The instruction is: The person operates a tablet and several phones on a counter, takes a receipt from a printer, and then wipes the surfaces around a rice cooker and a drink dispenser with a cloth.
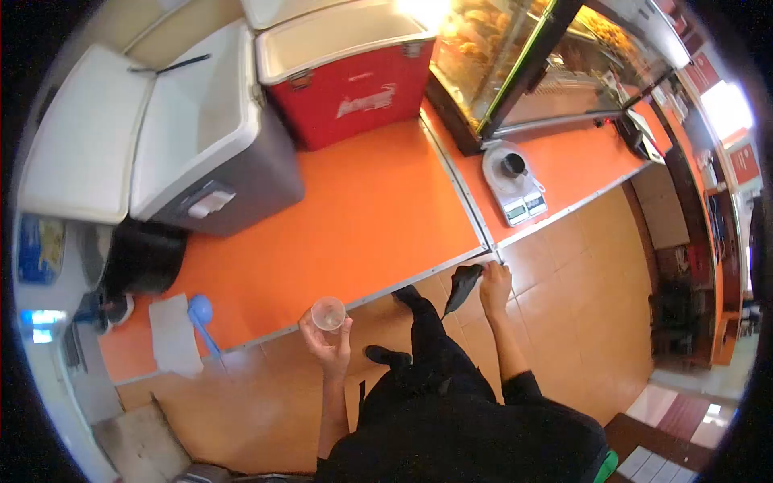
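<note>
My left hand (326,342) is closed around a small clear plastic cup (328,314), held upright just off the front edge of the orange counter (346,217). What lies inside the cup is too small to tell. Near the joint in the counter's metal edging, my right hand (494,282) pinches a black object (463,288), seemingly soft, that hangs to the left of the fingers. Beyond that hand, a digital scale (514,185) stands on the counter with a small dark cup (512,165) on it.
An open grey cooler (233,181) and an open red cooler (354,92) line the back. A lit glass food case (515,64) stands right of them. At the left lie a blue ladle (201,310) and a white cloth (173,334), near a black container (145,258).
</note>
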### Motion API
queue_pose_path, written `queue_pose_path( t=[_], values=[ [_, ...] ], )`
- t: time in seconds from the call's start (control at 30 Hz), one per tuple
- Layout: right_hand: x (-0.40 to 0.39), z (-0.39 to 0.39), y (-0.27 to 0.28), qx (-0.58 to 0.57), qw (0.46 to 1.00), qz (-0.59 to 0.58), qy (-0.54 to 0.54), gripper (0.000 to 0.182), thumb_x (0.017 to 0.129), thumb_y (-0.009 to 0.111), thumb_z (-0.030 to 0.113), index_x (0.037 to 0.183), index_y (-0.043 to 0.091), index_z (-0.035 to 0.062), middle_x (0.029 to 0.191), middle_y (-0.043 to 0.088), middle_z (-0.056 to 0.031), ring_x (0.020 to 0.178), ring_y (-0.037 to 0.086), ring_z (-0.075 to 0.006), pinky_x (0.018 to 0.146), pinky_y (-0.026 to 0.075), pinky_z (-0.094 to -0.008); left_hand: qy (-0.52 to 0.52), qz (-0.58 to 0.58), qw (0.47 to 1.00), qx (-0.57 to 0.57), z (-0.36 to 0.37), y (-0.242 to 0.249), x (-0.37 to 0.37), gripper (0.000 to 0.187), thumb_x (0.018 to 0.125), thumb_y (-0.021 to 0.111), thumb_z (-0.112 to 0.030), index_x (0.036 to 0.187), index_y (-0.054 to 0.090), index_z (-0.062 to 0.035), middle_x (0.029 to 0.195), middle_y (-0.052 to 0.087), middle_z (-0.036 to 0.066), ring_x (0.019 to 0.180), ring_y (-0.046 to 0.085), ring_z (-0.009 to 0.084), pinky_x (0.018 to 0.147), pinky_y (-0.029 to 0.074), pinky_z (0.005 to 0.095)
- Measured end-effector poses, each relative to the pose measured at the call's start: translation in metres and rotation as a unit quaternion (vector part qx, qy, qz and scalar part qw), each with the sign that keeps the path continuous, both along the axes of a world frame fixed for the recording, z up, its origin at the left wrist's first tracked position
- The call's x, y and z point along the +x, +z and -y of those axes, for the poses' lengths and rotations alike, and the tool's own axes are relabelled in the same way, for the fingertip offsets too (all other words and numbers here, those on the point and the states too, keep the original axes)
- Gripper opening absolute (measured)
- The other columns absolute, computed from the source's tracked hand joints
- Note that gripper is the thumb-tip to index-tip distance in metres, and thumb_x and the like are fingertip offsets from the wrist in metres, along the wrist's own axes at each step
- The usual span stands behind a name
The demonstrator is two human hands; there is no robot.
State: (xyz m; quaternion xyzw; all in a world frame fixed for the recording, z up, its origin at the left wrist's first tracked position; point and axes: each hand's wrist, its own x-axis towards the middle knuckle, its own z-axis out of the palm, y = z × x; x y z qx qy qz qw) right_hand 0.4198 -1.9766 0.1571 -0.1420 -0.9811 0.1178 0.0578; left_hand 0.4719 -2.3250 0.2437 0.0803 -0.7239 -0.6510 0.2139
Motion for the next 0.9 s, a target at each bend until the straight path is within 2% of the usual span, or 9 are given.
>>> queue_pose_path(
  t=[0.1, 0.2, 0.27, 0.4, 0.47, 0.6, 0.73, 0.8, 0.9],
  values=[
    [0.011, 0.017, -0.005, -0.135, 0.989, -0.059, 0.012, 0.014, 0.09, 0.051, 0.008, 0.099, 0.058, 0.0, 0.09, 0.063, -0.0189, 0.089, 0.061, -0.032, 0.078, 0.047, -0.0411, 0.009, -0.005, 1.0, -0.007, 0.025, 0.009, 0.031, 0.054, 0.083, 0.075, -0.012, 0.124, 0.041, -0.0035, 0.117, 0.052, 0.012, 0.11, 0.053, 0.0212, 0.094, 0.044, 0.0367],
    [0.002, 0.018, -0.105, -0.441, 0.868, -0.17, -0.155, 0.021, 0.095, 0.054, 0.023, 0.095, 0.059, 0.0026, 0.092, 0.065, -0.0125, 0.083, 0.066, -0.0224, 0.068, 0.051, -0.036, 0.003, -0.005, 0.995, 0.095, 0.028, 0.007, 0.051, 0.055, 0.083, 0.076, -0.012, 0.125, 0.041, -0.0036, 0.116, 0.052, 0.011, 0.11, 0.053, 0.0205, 0.094, 0.043, 0.0362],
    [0.009, 0.03, -0.184, -0.402, 0.878, -0.187, -0.181, 0.029, 0.095, 0.055, 0.027, 0.088, 0.06, -0.0004, 0.08, 0.063, -0.0146, 0.065, 0.066, -0.0229, 0.055, 0.05, -0.0335, 0.016, -0.013, 0.999, 0.038, 0.036, 0.008, 0.048, 0.056, 0.082, 0.076, -0.012, 0.125, 0.041, -0.0036, 0.117, 0.052, 0.011, 0.11, 0.052, 0.0199, 0.095, 0.042, 0.0357],
    [0.088, 0.059, -0.163, -0.511, 0.805, 0.024, -0.3, 0.032, 0.094, 0.055, 0.026, 0.079, 0.057, -0.0024, 0.066, 0.06, -0.0131, 0.048, 0.059, -0.0209, 0.045, 0.046, -0.031, -0.006, 0.013, 1.0, 0.003, 0.048, 0.002, 0.059, 0.057, 0.083, 0.076, -0.012, 0.126, 0.04, -0.0039, 0.118, 0.051, 0.011, 0.111, 0.052, 0.0203, 0.097, 0.041, 0.0359],
    [0.139, 0.041, -0.195, -0.35, 0.903, 0.091, -0.23, 0.034, 0.094, 0.054, 0.022, 0.07, 0.053, -0.0009, 0.054, 0.053, -0.0083, 0.039, 0.05, -0.0196, 0.041, 0.044, -0.032, 0.004, 0.0, 0.998, -0.063, 0.048, 0.001, 0.058, 0.06, 0.083, 0.075, -0.011, 0.128, 0.037, -0.0038, 0.119, 0.05, 0.013, 0.112, 0.052, 0.0225, 0.098, 0.042, 0.0377],
    [0.219, 0.024, -0.242, -0.49, 0.808, 0.078, -0.316, 0.014, 0.083, 0.06, 0.006, 0.073, 0.051, 0.0019, 0.072, 0.058, -0.0117, 0.054, 0.055, -0.0185, 0.05, 0.048, -0.0323, -0.018, -0.041, 0.998, -0.044, 0.047, -0.025, 0.035, 0.058, 0.086, 0.071, -0.011, 0.131, 0.034, -0.0064, 0.119, 0.052, 0.014, 0.112, 0.056, 0.0244, 0.098, 0.045, 0.0416],
    [0.237, 0.006, -0.298, -0.447, 0.867, 0.02, -0.221, 0.005, 0.077, 0.059, 0.0, 0.08, 0.054, 0.0013, 0.082, 0.06, -0.0118, 0.067, 0.059, -0.0208, 0.062, 0.052, -0.0334, 0.025, -0.051, 0.997, -0.059, 0.057, -0.066, 0.006, 0.06, 0.089, 0.067, -0.013, 0.136, 0.03, -0.0062, 0.118, 0.054, 0.017, 0.11, 0.057, 0.0268, 0.099, 0.046, 0.0418],
    [0.227, -0.005, -0.345, -0.441, 0.859, 0.143, -0.219, 0.008, 0.078, 0.059, 0.0, 0.085, 0.059, 0.0019, 0.082, 0.062, -0.0097, 0.074, 0.062, -0.0236, 0.07, 0.053, -0.0341, 0.039, -0.087, 0.986, -0.137, 0.063, -0.081, -0.005, 0.062, 0.09, 0.065, -0.015, 0.139, 0.029, -0.0056, 0.119, 0.055, 0.018, 0.108, 0.057, 0.0285, 0.097, 0.047, 0.043],
    [0.251, -0.051, -0.577, -0.446, 0.884, 0.092, -0.103, 0.011, 0.08, 0.061, 0.005, 0.091, 0.063, 0.0029, 0.08, 0.065, -0.0106, 0.075, 0.064, -0.0247, 0.07, 0.053, -0.035, 0.04, -0.119, 0.986, -0.109, 0.081, -0.125, -0.003, 0.046, 0.096, 0.054, -0.035, 0.122, 0.05, 0.0032, 0.111, 0.057, 0.016, 0.104, 0.057, 0.0291, 0.095, 0.047, 0.0438]
  ],
)
